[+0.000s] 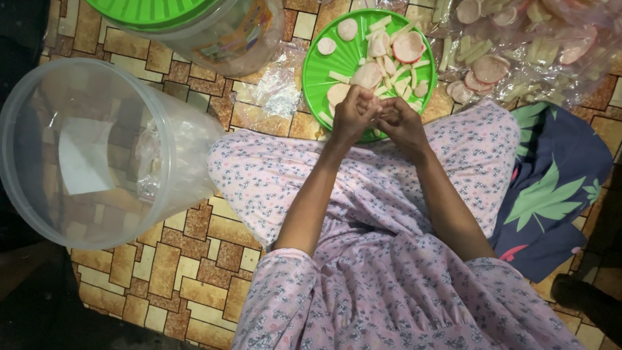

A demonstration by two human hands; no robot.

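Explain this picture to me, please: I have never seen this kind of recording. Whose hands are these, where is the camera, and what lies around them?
There is no machine: one camera on the person's head looks down at their own lap and hands. The left hand and right hand meet at the near edge of a green plate of pale slices and strips; what they pinch is too small to tell. Left lies an empty clear plastic tub on its side, above it a green-lidded jar, top right a clear bag of chips, on a patterned floor.

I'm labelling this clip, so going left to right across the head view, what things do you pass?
Clear plastic bucket → green plate of pale slices → clear plastic sheet with more slices → dark leaf-print cloth.
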